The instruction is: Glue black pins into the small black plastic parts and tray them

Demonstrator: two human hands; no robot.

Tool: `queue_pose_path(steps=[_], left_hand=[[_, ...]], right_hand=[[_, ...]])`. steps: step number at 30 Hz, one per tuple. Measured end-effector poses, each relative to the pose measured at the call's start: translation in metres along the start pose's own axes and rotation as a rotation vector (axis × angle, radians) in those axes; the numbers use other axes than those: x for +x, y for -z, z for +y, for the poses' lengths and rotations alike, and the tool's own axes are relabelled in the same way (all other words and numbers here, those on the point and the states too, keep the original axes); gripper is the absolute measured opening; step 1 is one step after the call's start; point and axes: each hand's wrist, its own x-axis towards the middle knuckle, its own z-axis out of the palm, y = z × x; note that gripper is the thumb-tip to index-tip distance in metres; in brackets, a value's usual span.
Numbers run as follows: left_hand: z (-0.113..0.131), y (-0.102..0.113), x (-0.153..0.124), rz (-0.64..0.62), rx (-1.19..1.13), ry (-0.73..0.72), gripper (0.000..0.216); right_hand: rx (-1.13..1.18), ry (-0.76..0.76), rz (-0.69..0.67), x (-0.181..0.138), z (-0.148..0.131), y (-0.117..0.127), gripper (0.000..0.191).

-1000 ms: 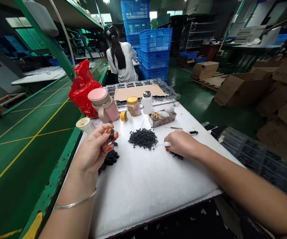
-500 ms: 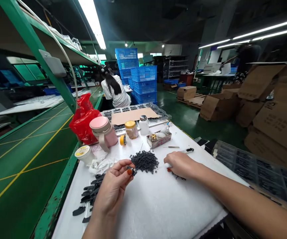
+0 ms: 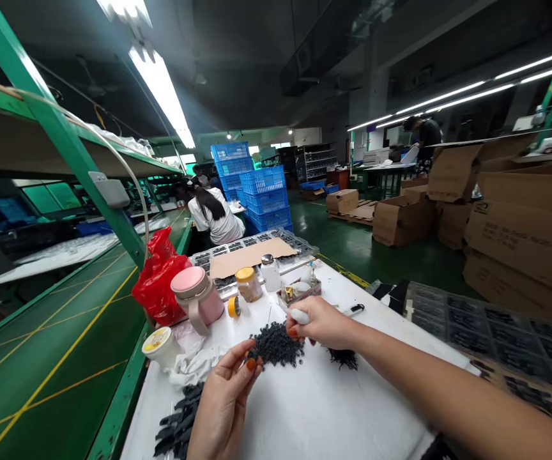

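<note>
My left hand (image 3: 228,393) is closed in a pinch just left of a pile of small black rings (image 3: 276,344); what sits between its fingertips is dark and mostly hidden. Over the right side of that pile, my right hand (image 3: 326,321) grips a white tool with a rounded end (image 3: 299,316), its working tip not visible. Beneath the right forearm lies a small heap of thin black strands (image 3: 343,358). Several flat black pieces (image 3: 180,421) are piled to the left of my left hand, partly covered by it.
Behind the rings stand a pink mug (image 3: 198,300), a yellow tape roll (image 3: 233,307), a yellow-lidded jar (image 3: 248,285), a white bottle (image 3: 271,275) and a small box of tools (image 3: 299,291). A red bag (image 3: 158,281) sits by the green post. Another person (image 3: 216,214) is seated ahead.
My right hand has moved left from the black strands to over the ring pile, carrying the white tool. My left hand stays pinched near the pile. The view has tilted upward.
</note>
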Motion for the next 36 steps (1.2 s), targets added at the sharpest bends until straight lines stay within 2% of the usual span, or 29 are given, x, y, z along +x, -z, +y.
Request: queue_pose_path(steps=[3,7,10,14,20,24,28,31,33,36], left_hand=[[0.000,0.000,0.002,0.012,-0.024,-0.001,0.041],[-0.001,0.001,0.004,-0.015,-0.053,0.014,0.031],[-0.003,0.002,0.004,-0.025,-0.075,0.040,0.031],[-0.005,0.000,0.002,-0.002,-0.091,0.045,0.034],[-0.007,-0.001,0.001,-0.127,-0.082,0.031,0.033],[-0.008,-0.003,0.000,-0.157,-0.081,0.061,0.028],[-0.009,-0.005,-0.001,-0.143,-0.102,0.090,0.028],[-0.011,-0.005,0.000,-0.120,-0.122,0.105,0.031],[-0.012,-0.005,0.001,-0.130,-0.127,0.116,0.031],[-0.013,-0.005,0.002,-0.157,-0.118,0.124,0.031]], right_hand=[[0.198,0.023,-0.041,0.010,-0.008,-0.014,0.009],[0.600,0.036,-0.111,0.017,-0.008,-0.035,0.031],[0.721,0.014,-0.115,0.016,0.001,-0.047,0.041],[0.659,0.072,-0.074,0.008,0.011,-0.053,0.034],[0.566,0.083,0.012,-0.001,0.010,-0.047,0.026],[0.535,0.087,0.048,-0.005,0.007,-0.045,0.022],[0.454,0.173,0.080,-0.008,0.007,-0.046,0.023],[0.353,0.242,0.132,-0.010,0.005,-0.045,0.016],[0.268,0.299,0.175,-0.012,0.003,-0.044,0.009],[0.160,0.377,0.232,-0.015,-0.001,-0.042,0.011]])
